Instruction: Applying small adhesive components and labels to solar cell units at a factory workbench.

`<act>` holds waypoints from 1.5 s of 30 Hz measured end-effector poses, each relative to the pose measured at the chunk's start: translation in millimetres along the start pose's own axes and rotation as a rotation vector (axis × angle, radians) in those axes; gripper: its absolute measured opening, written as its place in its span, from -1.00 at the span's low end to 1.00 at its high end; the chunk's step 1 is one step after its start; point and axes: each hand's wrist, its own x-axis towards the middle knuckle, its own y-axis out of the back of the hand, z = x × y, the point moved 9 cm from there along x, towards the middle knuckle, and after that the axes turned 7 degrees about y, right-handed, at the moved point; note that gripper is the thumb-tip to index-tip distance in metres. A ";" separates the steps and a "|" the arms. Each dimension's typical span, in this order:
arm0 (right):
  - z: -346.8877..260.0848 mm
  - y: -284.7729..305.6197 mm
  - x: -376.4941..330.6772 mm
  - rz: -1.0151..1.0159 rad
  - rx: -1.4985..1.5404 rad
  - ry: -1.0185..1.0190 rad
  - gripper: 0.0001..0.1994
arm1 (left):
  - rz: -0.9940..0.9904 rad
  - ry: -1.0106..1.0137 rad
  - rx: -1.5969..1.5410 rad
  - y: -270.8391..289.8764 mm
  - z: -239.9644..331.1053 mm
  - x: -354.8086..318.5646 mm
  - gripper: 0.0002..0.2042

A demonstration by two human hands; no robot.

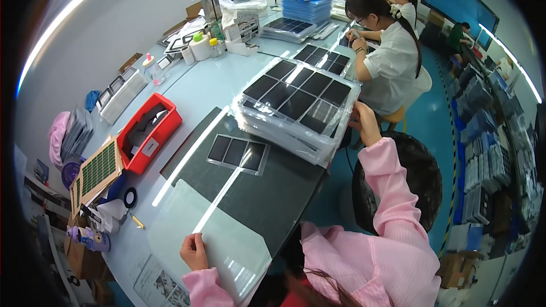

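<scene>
Both hands are at work on the long pale blue table [193,88]. My left hand [195,251] is curled, thumb and fingers pinching the near edge of a clear glossy sheet [219,239] that lies flat on the near end of the dark mat [273,187]. My right hand [362,118] reaches out in its pink sleeve to the far right corner of that mat, fingers closed on the right edge of a stack of clear trays [296,108] filled with dark square panels; whether it grips or just presses, I cannot tell.

On the mat, just left of the stack, lies a strip of three dark panels [236,153]. Left of the mat sits a red bin [149,133], and nearer me from the bin a tan perforated board [98,169] leans beside a roll of black tape [130,197]. Beyond the stack, a person in a white top [392,65] sits at the table's right side, bent over more dark panels. Further up the table a pile of blue trays [307,8] stands.
</scene>
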 end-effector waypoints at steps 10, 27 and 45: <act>-166.7 -133.0 -115.9 -0.184 -0.318 0.962 -0.88 | 0.012 -0.002 0.008 -0.7 5.1 -0.2 -0.85; 93.5 -405.5 -311.3 -1.223 -0.266 0.719 -0.89 | -0.104 -0.904 -0.575 17.9 281.9 -128.5 -0.86; 98.7 -410.5 -294.5 -1.231 -0.308 0.640 -0.92 | -0.714 -0.883 -1.326 64.9 294.7 -92.3 -0.89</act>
